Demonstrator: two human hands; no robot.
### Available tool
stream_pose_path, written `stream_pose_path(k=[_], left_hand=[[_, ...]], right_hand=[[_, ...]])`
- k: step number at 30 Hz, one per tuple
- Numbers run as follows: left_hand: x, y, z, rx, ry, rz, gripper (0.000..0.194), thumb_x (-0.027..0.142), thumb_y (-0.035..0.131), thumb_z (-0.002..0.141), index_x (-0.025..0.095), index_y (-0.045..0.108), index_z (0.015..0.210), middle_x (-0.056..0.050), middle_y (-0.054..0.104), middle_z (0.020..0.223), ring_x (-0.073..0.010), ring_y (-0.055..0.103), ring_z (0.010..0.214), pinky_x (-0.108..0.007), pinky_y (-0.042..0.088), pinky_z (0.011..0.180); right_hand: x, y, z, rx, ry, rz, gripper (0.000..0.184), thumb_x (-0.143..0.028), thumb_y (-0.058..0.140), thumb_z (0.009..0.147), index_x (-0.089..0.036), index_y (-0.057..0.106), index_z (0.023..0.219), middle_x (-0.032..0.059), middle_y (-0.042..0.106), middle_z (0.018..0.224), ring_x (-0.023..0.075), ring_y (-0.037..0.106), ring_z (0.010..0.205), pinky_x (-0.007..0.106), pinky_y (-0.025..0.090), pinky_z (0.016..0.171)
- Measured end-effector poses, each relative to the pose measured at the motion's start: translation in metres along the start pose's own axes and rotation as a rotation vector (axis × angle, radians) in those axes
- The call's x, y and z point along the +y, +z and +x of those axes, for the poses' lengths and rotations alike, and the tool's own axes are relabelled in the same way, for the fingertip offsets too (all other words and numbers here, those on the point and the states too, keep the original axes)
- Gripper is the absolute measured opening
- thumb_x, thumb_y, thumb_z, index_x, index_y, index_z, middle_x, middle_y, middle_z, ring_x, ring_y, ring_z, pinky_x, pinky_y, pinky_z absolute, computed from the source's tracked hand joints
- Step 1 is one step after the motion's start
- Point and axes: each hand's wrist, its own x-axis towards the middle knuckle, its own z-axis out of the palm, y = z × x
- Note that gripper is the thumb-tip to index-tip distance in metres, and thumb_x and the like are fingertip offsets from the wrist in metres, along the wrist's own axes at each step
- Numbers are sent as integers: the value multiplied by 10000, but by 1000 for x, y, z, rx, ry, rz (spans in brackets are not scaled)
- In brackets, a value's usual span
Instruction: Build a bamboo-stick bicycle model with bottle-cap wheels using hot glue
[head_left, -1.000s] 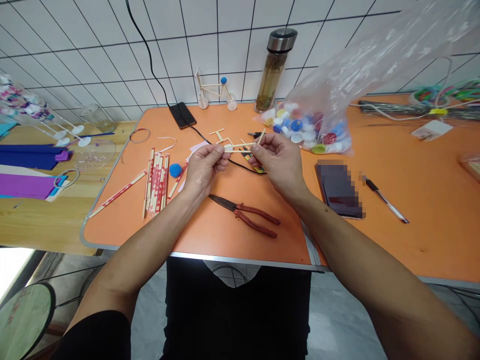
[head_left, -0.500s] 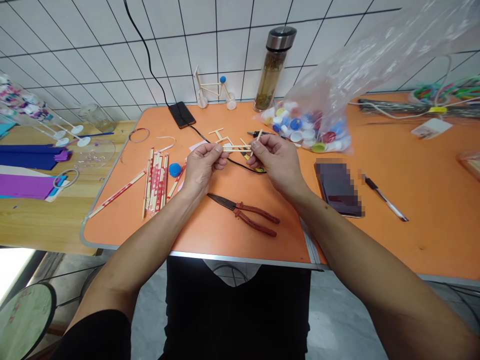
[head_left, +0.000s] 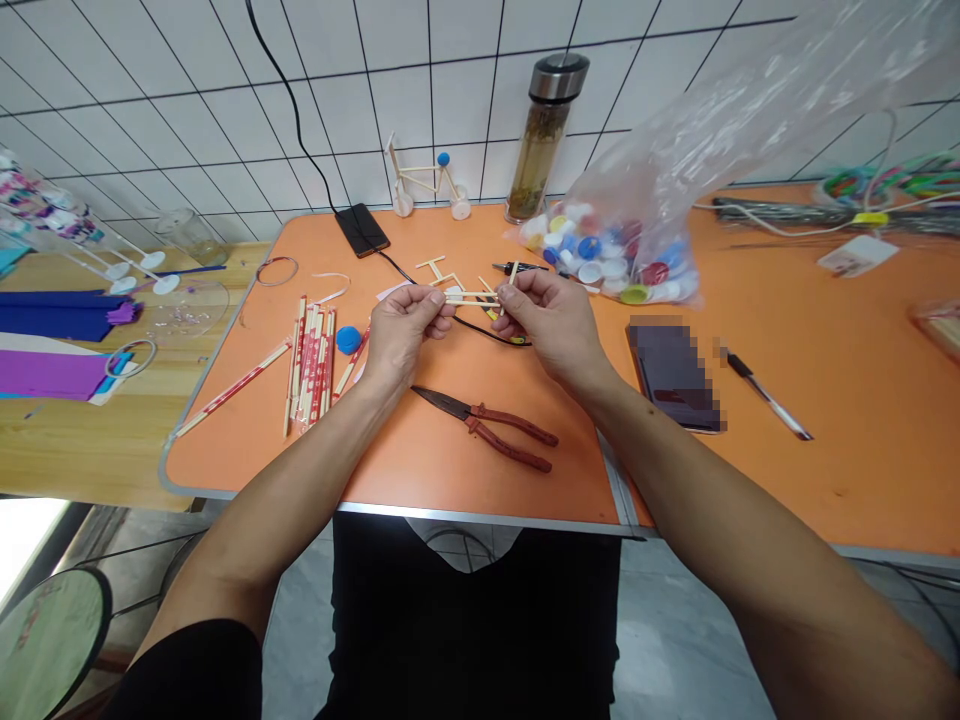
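So the left hand (head_left: 409, 325) and right hand (head_left: 551, 318) are both pinching a little wooden stick piece (head_left: 472, 303), one at each end, just above the middle of the frame. Red-handled pliers (head_left: 475, 413) lie on the orange tabletop (head_left: 435, 475), just below center.

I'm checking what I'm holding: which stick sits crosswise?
The stick poking up from your right hand; the two parallel sticks run sideways from there to your left hand.
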Motion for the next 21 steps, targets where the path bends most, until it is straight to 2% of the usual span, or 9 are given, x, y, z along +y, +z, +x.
stream_pose_path(k=[9, 17, 21], left_hand=[[1, 1, -1, -4, 23, -34, 201, 258, 965, 909, 176, 781, 899, -3, 813, 756, -79, 706, 581, -166, 542, 577], [8, 11, -6, 0, -184, -201, 158, 214, 920, 962, 185, 768, 930, 19, 814, 776, -58, 727, 613, -146, 559, 628], [11, 16, -9, 14, -232, -250, 118, 195, 885, 997, 190, 770, 970, 26, 812, 786, -57, 743, 633, -143, 567, 639]], right_hand=[[0, 2, -1, 5, -5, 0, 514, -626, 1022, 792, -220, 725, 900, -9, 731, 764, 132, 732, 637, 232, 627, 579], [-5, 5, -5, 31, -33, -51, 447, -608, 962, 884, -244, 706, 928, -4, 735, 775, 153, 742, 669, 283, 667, 653], [-4, 6, -6, 40, -40, -63, 459, -639, 956, 895, -252, 714, 940, -3, 731, 772, 158, 733, 670, 296, 665, 666]])
